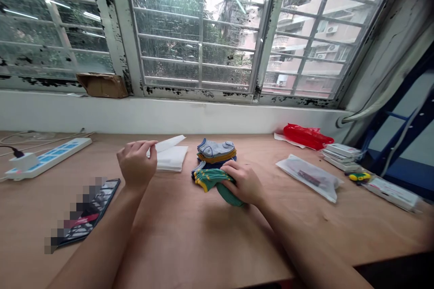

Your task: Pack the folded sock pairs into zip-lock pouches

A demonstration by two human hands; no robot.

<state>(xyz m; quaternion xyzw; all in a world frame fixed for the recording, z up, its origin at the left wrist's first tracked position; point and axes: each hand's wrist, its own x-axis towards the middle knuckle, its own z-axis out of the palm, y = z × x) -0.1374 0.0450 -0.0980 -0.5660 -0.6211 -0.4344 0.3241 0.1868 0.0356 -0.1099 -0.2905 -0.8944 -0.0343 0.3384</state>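
Observation:
My left hand (136, 162) sits at the edge of a folded white sheet (172, 159), its fingertips at the raised top flap. The material could be paper or thin fabric. My right hand (244, 184) is closed over a rolled green sock with yellow trim (209, 179), which hides part of it. Just behind that sock stands a low stack of folded socks (216, 153) in grey-blue, yellow and navy. The stack lies between my hands, nearer my right.
The wooden tabletop (190, 244) ends at a white sill below a barred window (200, 31). A power strip (47, 158) with a plug lies left, beside a dark flat package (84, 212). On the right are a red plastic bag (307, 136), a clear bag (308, 178) and stacked white boxes (342, 157).

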